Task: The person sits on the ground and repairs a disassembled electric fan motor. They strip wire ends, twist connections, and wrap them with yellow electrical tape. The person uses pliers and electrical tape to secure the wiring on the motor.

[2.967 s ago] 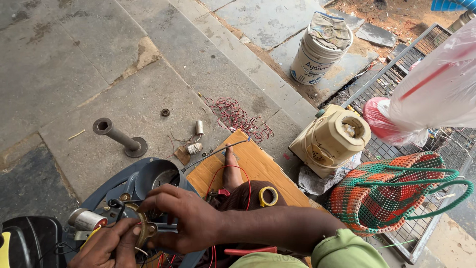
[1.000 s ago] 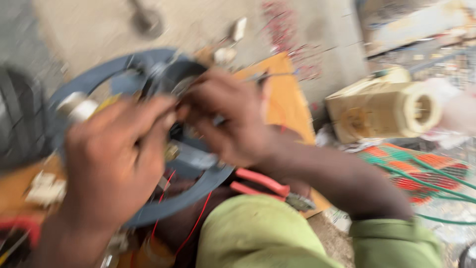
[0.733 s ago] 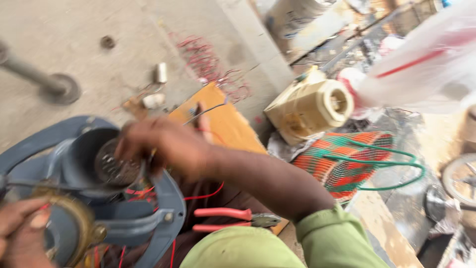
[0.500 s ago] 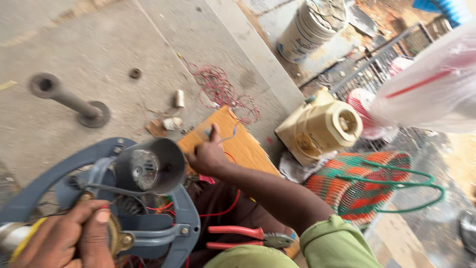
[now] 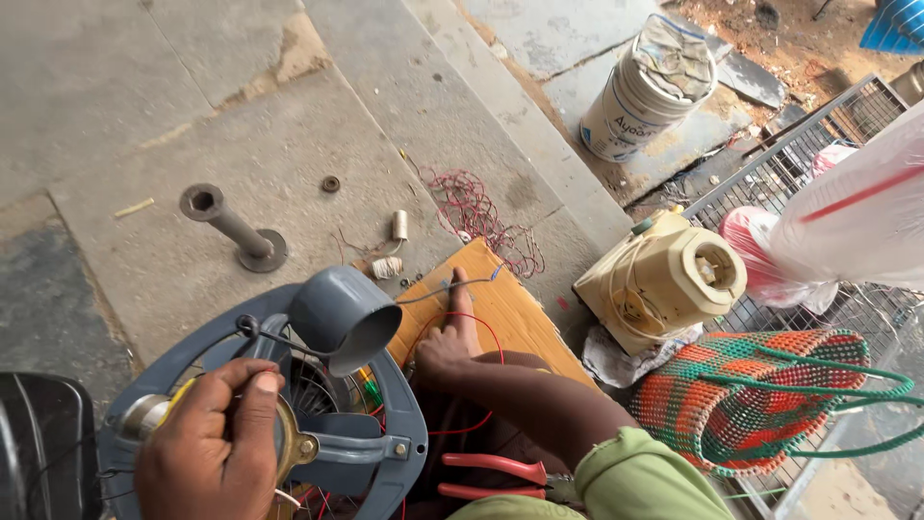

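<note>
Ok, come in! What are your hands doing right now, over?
Left hand gripping the brass part on the blue fan frame. Right hand reaching to the red wire on the wooden board. Grey cup sits between them.

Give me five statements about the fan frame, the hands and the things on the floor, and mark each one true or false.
1. The left hand grips the brass-coloured part at the blue-grey fan frame. True.
2. The right hand holds the red-handled pliers. False: the pliers lie untouched below the forearm; the hand rests on the orange board by a red wire.
3. The cream motor housing lies beside the woven green and orange basket. True.
4. The white bucket stands on the orange board. False: it stands apart on the stone paving.
5. The grey metal post lies on the floor. True.
</note>
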